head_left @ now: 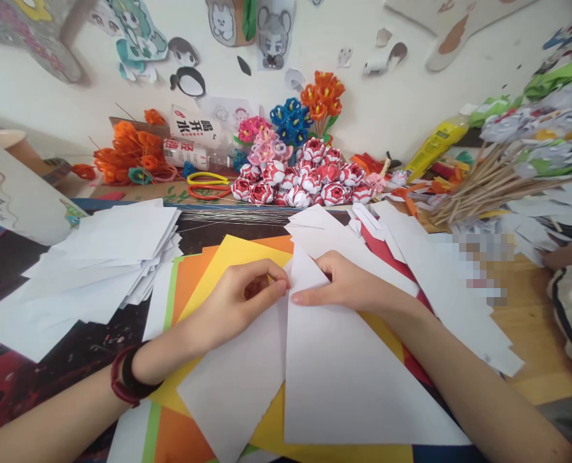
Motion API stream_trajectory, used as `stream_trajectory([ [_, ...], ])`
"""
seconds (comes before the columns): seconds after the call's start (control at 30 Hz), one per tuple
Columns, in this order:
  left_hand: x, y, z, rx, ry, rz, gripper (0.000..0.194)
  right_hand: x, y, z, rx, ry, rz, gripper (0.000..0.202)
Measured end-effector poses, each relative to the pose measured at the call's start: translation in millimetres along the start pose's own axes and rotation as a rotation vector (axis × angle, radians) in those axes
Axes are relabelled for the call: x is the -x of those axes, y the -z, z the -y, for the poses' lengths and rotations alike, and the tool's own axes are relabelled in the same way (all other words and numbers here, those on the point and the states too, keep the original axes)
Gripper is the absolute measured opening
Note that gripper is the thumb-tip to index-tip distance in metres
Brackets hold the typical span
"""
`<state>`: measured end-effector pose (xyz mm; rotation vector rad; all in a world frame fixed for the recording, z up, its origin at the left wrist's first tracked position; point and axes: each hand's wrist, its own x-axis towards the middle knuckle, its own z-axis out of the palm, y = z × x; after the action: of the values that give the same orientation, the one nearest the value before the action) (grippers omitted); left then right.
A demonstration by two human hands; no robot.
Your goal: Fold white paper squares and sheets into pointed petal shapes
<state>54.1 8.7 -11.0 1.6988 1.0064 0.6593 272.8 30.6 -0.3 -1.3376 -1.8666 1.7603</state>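
Observation:
In the head view, a large white sheet of paper (344, 379) is gripped near its top by my right hand (339, 283), thumb flat on the front and fingers behind. My left hand (240, 299) is closed in a pinch at the upper end of a narrower white paper piece (238, 379), right beside the larger sheet. The two pieces meet near my fingertips; whether they are still joined there I cannot tell. Beneath them lie a yellow sheet (209, 292) and an orange sheet (182, 437). My left wrist wears a dark red and black band (130, 374).
A stack of white paper (98, 257) lies on the left, beside a white cup (20, 193). More cut paper (435, 283) spreads on the right. Behind are red-and-white paper flowers (310, 177), a yellow bottle (433, 145) and bundled sticks (473, 180). Part of another person shows far right.

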Motion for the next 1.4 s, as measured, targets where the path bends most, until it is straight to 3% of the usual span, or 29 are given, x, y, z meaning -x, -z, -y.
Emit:
stream_trajectory([
  [0.33,1.1,-0.6,-2.8,0.005,0.006,-0.026,0.023,-0.3,1.3,0.4,0.016,0.000,-0.033,0.036],
  [0.47,1.7,1.2,-4.6,0.008,-0.007,-0.111,0.019,-0.7,1.4,0.4,-0.012,0.012,-0.024,0.037],
  [0.57,8.4,9.8,-20.7,-0.110,-0.083,-0.199,0.016,1.3,0.5,1.9,-0.088,0.021,-0.015,0.039],
  [0.7,40.2,20.5,-53.7,-0.381,-0.103,-0.093,0.028,4.8,2.9,1.4,-0.127,0.075,-0.006,0.040],
  [0.83,84.7,16.3,-68.0,-0.664,-0.116,0.055,0.047,3.9,10.5,-0.4,-0.194,0.145,-0.004,0.048],
  [0.93,100.0,7.0,-69.9,-0.760,-0.040,-0.116,0.041,6.6,11.5,5.8,-0.318,0.194,-0.116,0.053],
  [1.0,97.0,2.3,-71.3,-0.679,-0.006,-0.209,0.030,14.3,7.5,15.9,-0.362,0.225,-0.215,0.054],
  [1.07,87.0,0.8,-72.9,-0.576,-0.033,-0.258,0.045,26.6,1.2,29.6,-0.368,0.261,-0.291,0.053],
  [1.23,63.1,6.6,-78.8,-0.175,-0.021,-0.070,0.035,58.1,-8.3,59.7,-0.305,0.357,-0.375,0.049],
  [1.4,62.3,13.4,-81.0,0.256,0.054,-0.120,0.038,71.8,-12.7,52.9,-0.167,0.376,-0.427,0.053],
])
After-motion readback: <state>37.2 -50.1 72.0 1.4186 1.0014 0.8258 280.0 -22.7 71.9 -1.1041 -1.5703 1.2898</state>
